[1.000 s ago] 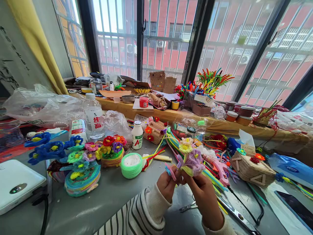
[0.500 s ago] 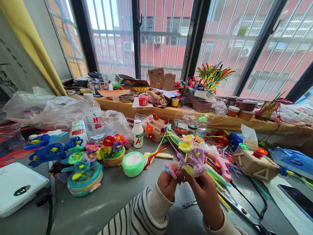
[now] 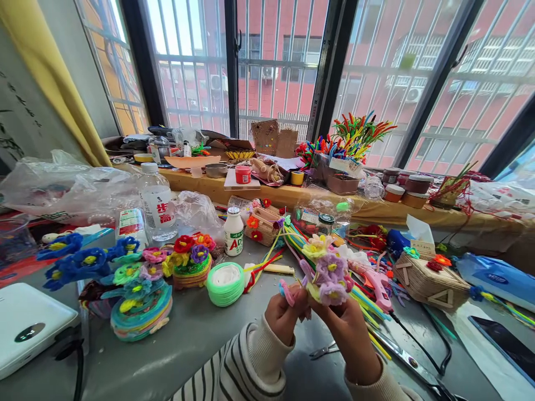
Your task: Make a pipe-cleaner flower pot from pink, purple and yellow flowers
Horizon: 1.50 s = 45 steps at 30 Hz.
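In the middle of the view, my right hand (image 3: 349, 328) is closed around the base of a small bunch of pipe-cleaner flowers (image 3: 331, 270), lilac and pale yellow with a little pink. My left hand (image 3: 286, 314) presses against it from the left, fingers closed at the bunch's lower end; the exact grip is hidden. A pink and blue pipe-cleaner loop (image 3: 286, 293) sticks up at the left fingers. Below the hands lie small metal pliers (image 3: 324, 351), partly covered by my right wrist. Loose coloured pipe cleaners (image 3: 378, 312) spread out behind my right hand.
Large scissors (image 3: 412, 362) and a pink glue gun (image 3: 378, 284) with its cable lie at right. Leftward stand a green roll (image 3: 225, 283), a white drink bottle (image 3: 233, 231) and flower-topped coiled pots (image 3: 142, 314). A twine-wrapped box (image 3: 434, 278) stands far right, near a phone (image 3: 505, 340).
The flower bunch has turned and tipped slightly in my fingers, so its lilac blooms face me more. Both hands stay together, and the whole view has shifted a little.
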Tool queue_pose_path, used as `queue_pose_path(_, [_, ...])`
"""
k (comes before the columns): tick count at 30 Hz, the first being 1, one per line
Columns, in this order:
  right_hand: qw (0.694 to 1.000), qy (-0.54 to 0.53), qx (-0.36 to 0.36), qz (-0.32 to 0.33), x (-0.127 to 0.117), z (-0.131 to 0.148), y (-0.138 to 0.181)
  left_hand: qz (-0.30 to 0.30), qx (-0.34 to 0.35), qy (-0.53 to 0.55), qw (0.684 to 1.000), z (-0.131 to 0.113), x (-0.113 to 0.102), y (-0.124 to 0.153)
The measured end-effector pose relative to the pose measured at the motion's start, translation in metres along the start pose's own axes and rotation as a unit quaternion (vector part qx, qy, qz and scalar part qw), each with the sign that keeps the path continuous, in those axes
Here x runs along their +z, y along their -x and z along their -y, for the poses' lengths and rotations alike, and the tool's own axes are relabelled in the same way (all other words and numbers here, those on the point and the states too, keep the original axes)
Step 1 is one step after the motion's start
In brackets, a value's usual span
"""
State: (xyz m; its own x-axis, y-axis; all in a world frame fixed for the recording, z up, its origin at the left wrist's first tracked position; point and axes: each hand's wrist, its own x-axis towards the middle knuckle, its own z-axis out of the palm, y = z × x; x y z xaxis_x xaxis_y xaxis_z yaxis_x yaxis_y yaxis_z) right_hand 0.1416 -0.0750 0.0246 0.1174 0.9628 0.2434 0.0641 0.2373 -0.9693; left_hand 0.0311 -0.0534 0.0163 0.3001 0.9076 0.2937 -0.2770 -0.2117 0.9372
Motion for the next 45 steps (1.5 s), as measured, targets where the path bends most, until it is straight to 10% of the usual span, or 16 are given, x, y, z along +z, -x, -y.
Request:
queue_pose_path(9, [0.980, -0.109, 0.040, 0.160, -0.008, 0.018, -0.003, 0.046, -0.134, 0.223, 0.964, 0.012, 0.006, -0.003])
queue_pose_path(18, [0.990, -0.042, 0.022, 0.133, -0.011, 0.025, 0.000, 0.108, -0.208, 0.291, 0.928, 0.012, 0.005, -0.002])
queue_pose_path(29, [0.973, -0.119, 0.040, 0.193, -0.014, 0.022, -0.010, -0.019, -0.210, 0.271, 0.939, 0.004, 0.009, -0.006])
queue_pose_path(45, [0.978, -0.136, 0.072, 0.138, -0.007, 0.019, -0.010, -0.033, -0.242, 0.251, 0.937, 0.001, 0.008, -0.010])
